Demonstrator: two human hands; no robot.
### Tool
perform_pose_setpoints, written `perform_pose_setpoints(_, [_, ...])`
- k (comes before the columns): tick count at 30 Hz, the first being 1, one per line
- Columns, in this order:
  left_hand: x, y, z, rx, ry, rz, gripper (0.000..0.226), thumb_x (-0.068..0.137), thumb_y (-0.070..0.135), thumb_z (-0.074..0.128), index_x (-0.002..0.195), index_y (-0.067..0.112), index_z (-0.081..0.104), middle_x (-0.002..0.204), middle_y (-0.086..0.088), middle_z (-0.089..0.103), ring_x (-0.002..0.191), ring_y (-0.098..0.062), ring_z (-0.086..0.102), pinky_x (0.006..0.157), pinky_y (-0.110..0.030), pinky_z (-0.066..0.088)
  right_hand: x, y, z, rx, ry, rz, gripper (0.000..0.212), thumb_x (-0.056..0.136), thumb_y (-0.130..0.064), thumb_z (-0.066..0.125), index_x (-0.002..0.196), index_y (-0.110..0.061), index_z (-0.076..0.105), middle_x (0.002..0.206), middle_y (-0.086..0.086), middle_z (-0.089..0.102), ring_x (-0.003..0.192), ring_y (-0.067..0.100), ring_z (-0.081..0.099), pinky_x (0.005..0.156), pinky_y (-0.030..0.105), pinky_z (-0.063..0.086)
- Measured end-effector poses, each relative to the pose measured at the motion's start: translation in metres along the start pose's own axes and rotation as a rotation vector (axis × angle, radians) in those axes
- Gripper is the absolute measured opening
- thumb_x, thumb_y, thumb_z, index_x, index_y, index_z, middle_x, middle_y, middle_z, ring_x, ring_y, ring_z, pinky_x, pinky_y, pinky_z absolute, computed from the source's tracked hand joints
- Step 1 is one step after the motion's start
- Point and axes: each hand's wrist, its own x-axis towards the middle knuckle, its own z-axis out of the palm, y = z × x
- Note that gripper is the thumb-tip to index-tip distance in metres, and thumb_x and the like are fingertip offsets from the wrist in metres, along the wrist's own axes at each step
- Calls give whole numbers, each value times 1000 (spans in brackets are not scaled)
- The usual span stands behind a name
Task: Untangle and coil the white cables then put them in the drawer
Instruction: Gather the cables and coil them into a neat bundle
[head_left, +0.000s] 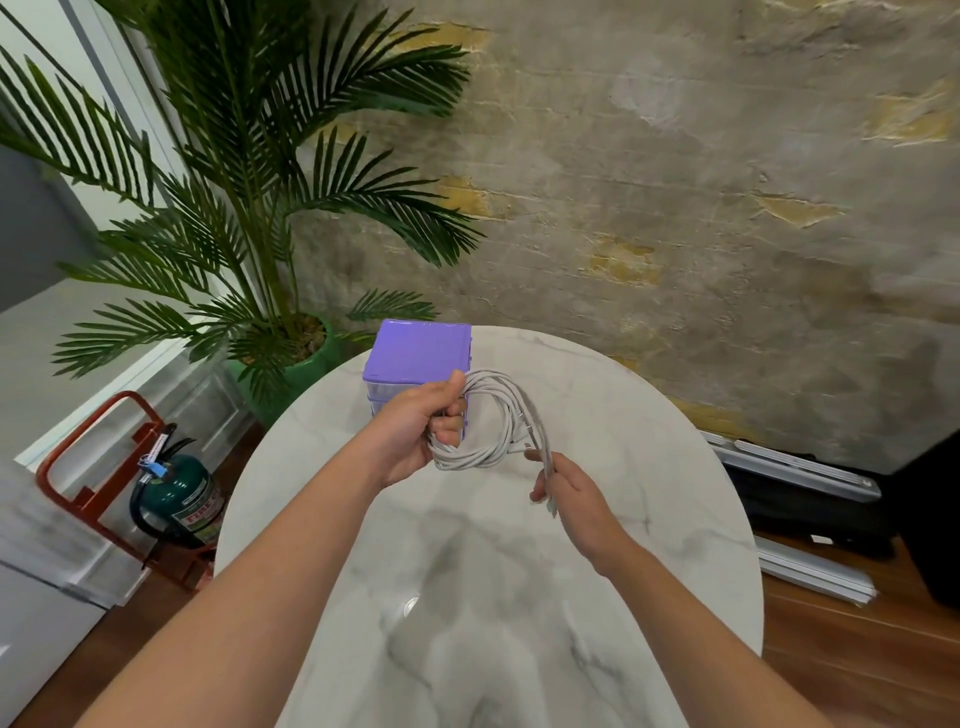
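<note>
Left hand (415, 431) clamps the coiled white cables (488, 421) (above the table (649, 467)), right hand (566, 493) pinching their ends

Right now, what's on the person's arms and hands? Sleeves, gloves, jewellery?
Nothing worn that shows. Left hand and right hand are bare: no gloves, rings, watch or bands visible. Both forearms are uncovered to the bottom frame edge; no sleeve in view. No markings or attached cables.

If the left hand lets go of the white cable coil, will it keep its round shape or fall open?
Probably it falls open: the cable coil is loose, its loops held together only by the left hand. The ends pinched in the right hand hang limp, so it seems floppy. It looks light.
</note>
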Motion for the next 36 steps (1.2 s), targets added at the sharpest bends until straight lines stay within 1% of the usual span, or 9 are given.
perform_pose_setpoints(3, [0, 2, 1, 23, 16, 15, 25, 100, 27, 49, 77, 17, 45, 69, 1, 31, 47, -4, 26, 42, -13, 28, -6, 4, 5, -76, -25, -32, 30, 94, -24, 39, 119, -24, 54, 95, -2, 50, 82, 14, 48, 77, 28, 44])
perform_pose_setpoints(5, [0, 2, 2, 71, 26, 18, 26, 99, 28, 50, 77, 16, 44, 70, 1, 33, 48, -5, 26, 43, -14, 28, -2, 10, 7, -209, -9, -34, 24, 102, -24, 37, 112, -10, 54, 93, 0, 47, 83, 17, 47, 82, 38, 45])
perform_pose_setpoints(11, [-2, -7, 4, 168, -8, -34, 23, 100, 30, 48, 84, 15, 52, 69, 1, 44, 48, -4, 27, 43, -13, 26, 13, 32, -6, -561, -33, 38, 29, 102, -23, 41, 108, -9, 65, 106, 4, 48, 100, 21, 53, 91, 31, 44])
perform_pose_setpoints(14, [-5, -9, 5, 275, -80, -50, 19, 101, 24, 47, 84, 15, 51, 71, 1, 42, 47, -2, 27, 42, -12, 26, 19, 24, -16, -424, 92, 119, 25, 97, -22, 55, 95, -3, 72, 88, 8, 63, 79, 22, 62, 76, 30, 48])
perform_pose_setpoints(17, [-7, -7, 7, 338, -122, -69, 19, 101, 22, 47, 84, 15, 52, 70, 2, 43, 47, -2, 28, 42, -12, 25, 21, 14, -27, -289, 205, 144, 14, 88, -20, 69, 79, -13, 77, 52, -9, 58, 49, 5, 47, 48, 13, 37])
perform_pose_setpoints(22, [-8, -9, 14, 425, -116, -87, 13, 100, 23, 50, 90, 16, 52, 67, 3, 45, 47, -4, 29, 44, -14, 28, 24, 12, -31, -425, 168, 194, 21, 88, -19, 68, 84, 0, 74, 66, 12, 56, 58, 17, 44, 49, 24, 33])
perform_pose_setpoints(27, [-8, -10, 16, 399, -123, -83, 16, 100, 24, 50, 87, 16, 51, 67, 3, 43, 47, -4, 29, 45, -15, 31, 23, -3, -29, 363, 180, 154, 9, 89, -2, 63, 89, 3, 71, 87, 14, 69, 85, 24, 65, 80, 25, 59])
perform_pose_setpoints(31, [-7, -13, 20, 311, -168, -71, 20, 101, 24, 47, 82, 17, 48, 66, 4, 39, 47, -4, 26, 45, -15, 30, 20, -22, -27, 785, 58, 200, 19, 92, -4, 60, 106, 8, 65, 97, 14, 71, 87, 20, 70, 72, 23, 59])
perform_pose_setpoints(36, [-2, -18, 20, 370, -96, 7, 16, 102, 25, 46, 91, 15, 52, 66, 4, 40, 48, -6, 28, 52, -17, 37, 14, -27, -21, 979, -19, 286, 13, 95, -6, 54, 99, 0, 65, 84, 6, 71, 73, 11, 71, 66, 20, 59])
